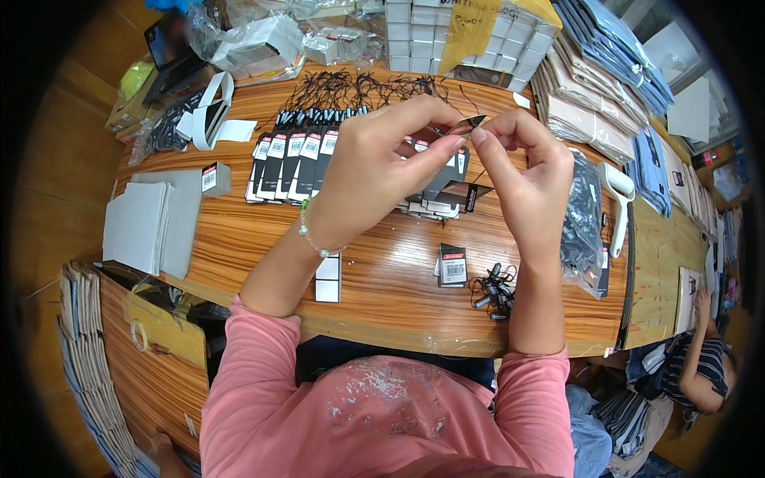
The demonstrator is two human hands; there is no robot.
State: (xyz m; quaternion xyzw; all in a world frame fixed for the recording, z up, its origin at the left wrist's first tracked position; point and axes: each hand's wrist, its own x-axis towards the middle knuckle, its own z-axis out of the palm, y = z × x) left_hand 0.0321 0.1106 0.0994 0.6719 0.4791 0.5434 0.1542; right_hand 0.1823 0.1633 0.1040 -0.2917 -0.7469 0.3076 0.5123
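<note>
My left hand is closed in a pinch on a small black hang tag, whose corner shows past the fingertips. My right hand meets it there, thumb and forefinger pressed together on a thin black cord. This cord hangs below the fingers toward a dark tag with a small black seal. Under and behind my left hand lie rows of black-and-white hang tags with barcode labels, their cords spread toward the back. The fingers hide part of what they pinch.
A small tag stack and a heap of black cords lie near the front edge. A plastic bag and a white handheld tool are at right. White boxes, folded garments and grey-white sheets surround the work area.
</note>
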